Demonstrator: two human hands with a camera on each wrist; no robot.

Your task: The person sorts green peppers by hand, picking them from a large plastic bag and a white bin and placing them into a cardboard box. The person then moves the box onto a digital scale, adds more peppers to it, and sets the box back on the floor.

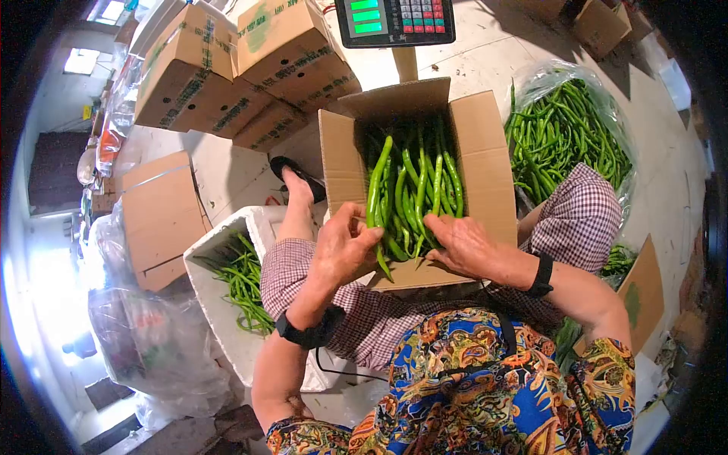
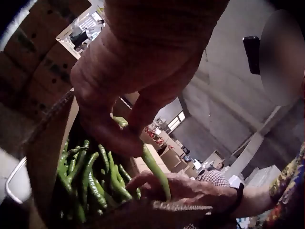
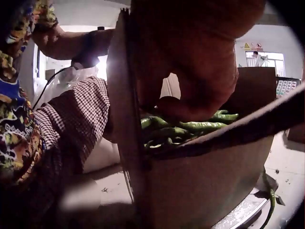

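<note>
In the head view, my left hand (image 1: 345, 246) pinches a long green chili pepper (image 1: 381, 171) at the left side of an open cardboard box (image 1: 484, 140). The left wrist view shows one end of that pepper (image 2: 156, 172) sticking out below the thumb and fingers. My right hand (image 1: 470, 249) reaches over the box's near right edge, its curled fingers and thumb around the lower ends of peppers (image 1: 422, 201). More peppers lie lengthwise, side by side, in the box. From the right wrist, the fingertips sit low among the peppers (image 3: 202, 126), partly hidden by the box flap.
A scale display (image 1: 398, 21) stands behind the box. Closed cartons (image 1: 250, 68) are stacked back left. A plastic bag of peppers (image 1: 569, 136) stands at right, a white foam box (image 1: 220, 262) with peppers at left. The seated person's knees flank the box.
</note>
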